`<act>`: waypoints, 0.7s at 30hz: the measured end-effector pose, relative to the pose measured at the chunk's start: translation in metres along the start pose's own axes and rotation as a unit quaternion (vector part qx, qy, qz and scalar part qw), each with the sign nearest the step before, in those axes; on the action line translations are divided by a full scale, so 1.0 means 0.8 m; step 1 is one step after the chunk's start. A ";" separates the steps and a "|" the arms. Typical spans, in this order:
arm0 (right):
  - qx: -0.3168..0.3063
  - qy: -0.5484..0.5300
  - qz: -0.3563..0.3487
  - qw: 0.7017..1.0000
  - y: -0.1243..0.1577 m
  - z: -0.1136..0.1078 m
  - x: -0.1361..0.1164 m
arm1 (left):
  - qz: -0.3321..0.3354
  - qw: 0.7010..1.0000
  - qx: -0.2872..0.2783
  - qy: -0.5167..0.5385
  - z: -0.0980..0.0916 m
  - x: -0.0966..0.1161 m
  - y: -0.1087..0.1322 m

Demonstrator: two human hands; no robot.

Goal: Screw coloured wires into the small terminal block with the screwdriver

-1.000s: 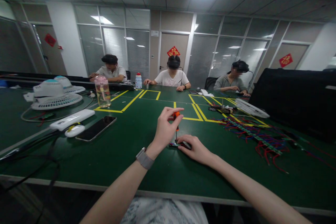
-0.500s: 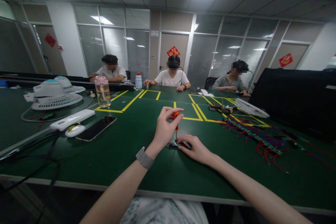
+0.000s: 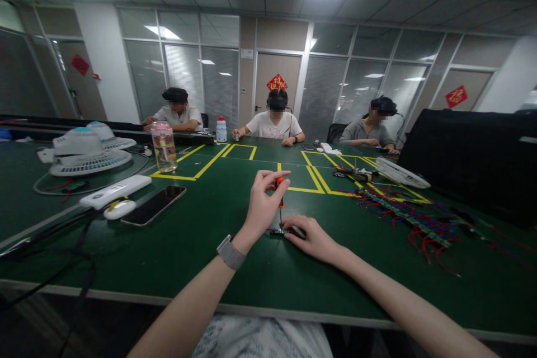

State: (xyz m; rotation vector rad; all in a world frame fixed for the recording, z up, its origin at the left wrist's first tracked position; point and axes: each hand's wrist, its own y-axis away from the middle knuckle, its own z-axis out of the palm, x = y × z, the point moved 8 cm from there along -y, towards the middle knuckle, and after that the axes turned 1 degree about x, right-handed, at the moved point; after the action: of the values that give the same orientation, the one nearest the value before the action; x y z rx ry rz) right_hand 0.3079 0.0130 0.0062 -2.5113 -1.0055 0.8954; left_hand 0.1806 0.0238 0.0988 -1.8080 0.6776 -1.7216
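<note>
On small part, upright orange screwdriver

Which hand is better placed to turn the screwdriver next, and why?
Left. The left hand pinches the orange-handled screwdriver upright, its tip on the small part. The right hand rests on the green table, fingers holding that part down.

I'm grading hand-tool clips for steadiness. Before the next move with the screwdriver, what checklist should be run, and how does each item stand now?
1. Grip: the left hand pinches the small orange-handled screwdriver by its handle: ok.
2. Angle: the screwdriver stands near upright, tip down at the small dark part: ok.
3. Hold: the right hand holds that part down on the green table: ok.
4. Tip seated in a screw head: cannot tell, too small.
5. The bundle of red and coloured wires lies apart from both hands: ok.
</note>
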 end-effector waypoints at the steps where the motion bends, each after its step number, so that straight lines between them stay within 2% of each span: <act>1: 0.001 0.001 0.001 1.000 0.000 0.000 0.000 | -0.003 1.000 -0.005 0.010 0.001 -0.001 0.000; 6: 0.001 0.002 0.001 1.000 0.000 0.001 0.002 | -0.029 0.995 -0.038 0.084 0.011 -0.006 0.001; 12: 0.000 0.004 -0.002 1.000 0.000 0.001 0.002 | 0.015 1.000 -0.007 0.001 0.002 0.003 0.002; 18: -0.005 0.004 -0.005 1.000 0.000 0.001 0.001 | -0.018 0.997 -0.032 0.074 0.010 -0.003 0.001; 21: -0.004 0.003 -0.006 1.000 0.000 0.002 0.001 | -0.004 0.999 -0.017 0.037 0.006 0.001 0.001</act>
State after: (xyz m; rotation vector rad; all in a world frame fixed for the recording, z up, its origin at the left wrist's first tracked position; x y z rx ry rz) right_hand 0.3075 0.0139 0.0049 -2.5111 -1.0221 0.8805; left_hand 0.1854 0.0229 0.0986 -1.7803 0.7355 -1.7997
